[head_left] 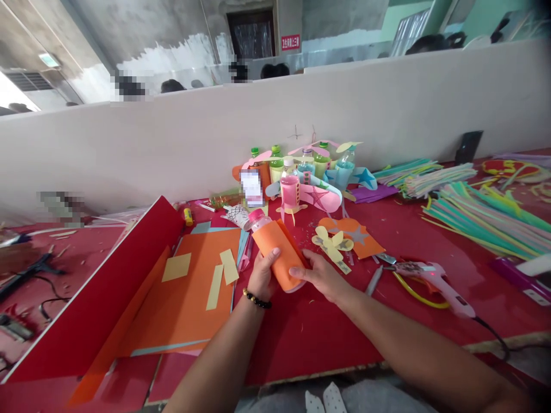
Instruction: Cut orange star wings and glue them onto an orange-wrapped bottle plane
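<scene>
A clear plastic bottle (pixel 263 222) with a pink cap tilts up and to the left above the red table. Orange paper (pixel 279 252) is wrapped around its body, with one edge standing a little proud on the right side. My left hand (pixel 263 274) grips the bottle from the left, thumb across the paper. From the right, my right hand (pixel 321 274) holds the lower end, its thumb pressed on the orange paper. Just right of the bottle lie yellow paper cutouts (pixel 333 244) and an orange sheet with grey stars (pixel 364 236).
Decorated bottles, including a pink-wrapped bottle (pixel 290 192), stand at the back by the white partition (pixel 193 137). A pink glue gun (pixel 443 287) lies right, its cord trailing forward. Orange sheets (pixel 185 312) and a red upright board (pixel 99 298) are left; pipe cleaners (pixel 495 221) lie far right.
</scene>
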Action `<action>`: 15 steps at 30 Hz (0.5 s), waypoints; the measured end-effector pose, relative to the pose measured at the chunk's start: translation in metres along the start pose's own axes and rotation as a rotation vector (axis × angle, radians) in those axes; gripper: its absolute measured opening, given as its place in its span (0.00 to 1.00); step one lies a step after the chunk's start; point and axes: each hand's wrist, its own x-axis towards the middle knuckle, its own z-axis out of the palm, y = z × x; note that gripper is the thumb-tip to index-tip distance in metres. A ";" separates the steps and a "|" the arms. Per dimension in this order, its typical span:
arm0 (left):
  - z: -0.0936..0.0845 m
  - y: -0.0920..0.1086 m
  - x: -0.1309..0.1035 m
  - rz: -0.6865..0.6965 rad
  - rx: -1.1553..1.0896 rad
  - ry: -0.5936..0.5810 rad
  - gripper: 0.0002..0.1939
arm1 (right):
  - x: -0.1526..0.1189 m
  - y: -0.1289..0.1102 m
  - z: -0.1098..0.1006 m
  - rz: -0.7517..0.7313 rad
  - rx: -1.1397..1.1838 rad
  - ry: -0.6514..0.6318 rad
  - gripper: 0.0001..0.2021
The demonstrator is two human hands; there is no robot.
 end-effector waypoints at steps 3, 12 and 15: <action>-0.001 0.001 0.000 -0.052 -0.004 -0.014 0.28 | 0.001 -0.001 -0.004 -0.019 -0.105 -0.005 0.21; 0.002 0.008 -0.002 -0.176 -0.100 -0.047 0.27 | 0.005 -0.010 -0.012 -0.101 -0.305 0.113 0.19; 0.005 0.007 -0.001 -0.187 -0.111 -0.038 0.27 | 0.004 -0.005 -0.012 -0.118 -0.345 0.108 0.20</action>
